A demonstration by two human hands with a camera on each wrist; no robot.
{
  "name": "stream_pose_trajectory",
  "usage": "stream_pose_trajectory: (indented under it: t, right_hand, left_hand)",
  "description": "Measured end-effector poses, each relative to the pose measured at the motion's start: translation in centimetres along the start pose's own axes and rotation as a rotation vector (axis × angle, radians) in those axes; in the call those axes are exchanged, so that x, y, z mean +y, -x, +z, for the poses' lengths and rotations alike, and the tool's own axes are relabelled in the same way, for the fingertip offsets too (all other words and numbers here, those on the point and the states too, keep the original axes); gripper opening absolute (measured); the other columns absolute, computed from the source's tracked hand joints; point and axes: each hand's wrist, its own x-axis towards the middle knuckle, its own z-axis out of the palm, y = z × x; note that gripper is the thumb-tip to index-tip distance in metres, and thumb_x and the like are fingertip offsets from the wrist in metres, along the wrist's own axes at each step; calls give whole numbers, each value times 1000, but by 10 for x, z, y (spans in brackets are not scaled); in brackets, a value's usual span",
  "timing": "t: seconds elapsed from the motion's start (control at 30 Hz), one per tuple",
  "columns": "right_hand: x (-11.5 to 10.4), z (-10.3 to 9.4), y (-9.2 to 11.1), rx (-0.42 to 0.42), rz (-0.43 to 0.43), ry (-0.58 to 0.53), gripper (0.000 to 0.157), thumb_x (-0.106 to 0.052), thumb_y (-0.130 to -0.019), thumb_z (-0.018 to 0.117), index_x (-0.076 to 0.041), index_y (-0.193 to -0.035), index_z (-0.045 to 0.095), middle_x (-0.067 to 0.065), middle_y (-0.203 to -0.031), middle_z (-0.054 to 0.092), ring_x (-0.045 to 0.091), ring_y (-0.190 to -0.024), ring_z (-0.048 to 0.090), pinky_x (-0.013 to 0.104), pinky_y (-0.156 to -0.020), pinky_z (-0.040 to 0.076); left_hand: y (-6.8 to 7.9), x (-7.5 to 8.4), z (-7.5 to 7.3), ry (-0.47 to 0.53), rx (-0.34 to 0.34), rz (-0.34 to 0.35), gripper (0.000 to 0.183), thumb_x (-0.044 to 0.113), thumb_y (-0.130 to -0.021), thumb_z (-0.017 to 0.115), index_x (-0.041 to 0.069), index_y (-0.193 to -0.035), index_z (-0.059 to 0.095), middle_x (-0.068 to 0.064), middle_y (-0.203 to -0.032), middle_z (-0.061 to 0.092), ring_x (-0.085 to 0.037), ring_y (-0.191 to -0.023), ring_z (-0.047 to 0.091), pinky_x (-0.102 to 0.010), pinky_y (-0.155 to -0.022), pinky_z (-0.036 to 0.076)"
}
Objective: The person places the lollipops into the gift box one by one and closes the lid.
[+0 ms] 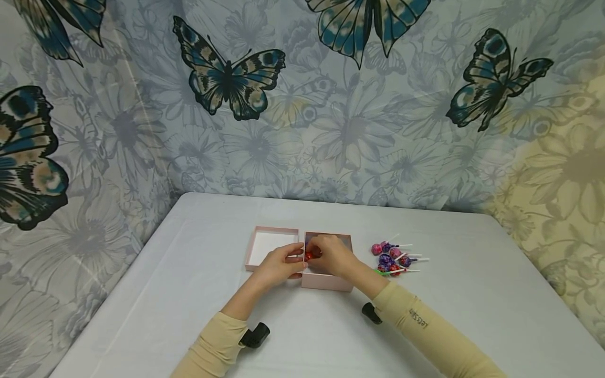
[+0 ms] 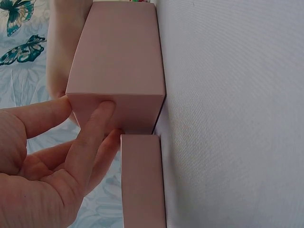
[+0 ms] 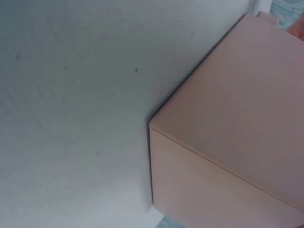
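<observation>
Over the box (image 1: pixel 327 281), the right hand (image 1: pixel 332 254) curls round a red lollipop (image 1: pixel 311 255), lowering it inside. Left hand (image 1: pixel 282 263) braces the box's left wall, fingers (image 2: pixel 95 128) pressed flat, steadying it. Lid (image 1: pixel 271 247) left of the box; more lollipops (image 1: pixel 392 257) right of it.

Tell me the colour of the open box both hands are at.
Pale pink box, white inside its lid; the left wrist view shows the pink best.
</observation>
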Motion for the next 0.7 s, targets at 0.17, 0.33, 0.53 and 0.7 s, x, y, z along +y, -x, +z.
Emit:
stream_pose_trajectory:
  t: [0.17, 0.33, 0.53, 0.7]
  right_hand:
    - [0, -4, 2, -5, 7, -27, 18, -5, -77, 82, -2, -91, 70, 6, -86, 68, 17, -78, 66, 23, -68, 57]
    - [1, -10, 6, -6, 21, -51, 18, -5, -79, 81, -2, -93, 70, 8, -88, 69, 19, -81, 66, 25, -70, 58]
    - [5, -16, 14, 20, 26, -105, 19, -4, -81, 79, -2, -97, 70, 9, -94, 70, 21, -84, 65, 30, -75, 59]
    - [9, -21, 20, 66, 42, -142, 21, -6, -82, 78, -2, -101, 71, 10, -98, 70, 20, -88, 66, 32, -79, 59]
  left_hand:
    - [-1, -1, 0, 4, -1, 0, 59, 5, -92, 66, -2, -145, 41, -24, -141, 47, -35, -122, 54, -40, -83, 58]
    - [-1, 0, 0, 2, 1, 4, 58, 4, -93, 64, -3, -145, 41, -24, -140, 48, -36, -123, 54, -39, -82, 59]
    - [-1, 0, 0, 2, -5, 13, 56, 3, -93, 64, -4, -144, 41, -24, -139, 49, -37, -122, 54, -39, -82, 59]
    - [-1, 0, 0, -1, -6, 9, 56, 3, -93, 63, -4, -144, 41, -24, -141, 48, -37, -123, 53, -37, -81, 59]
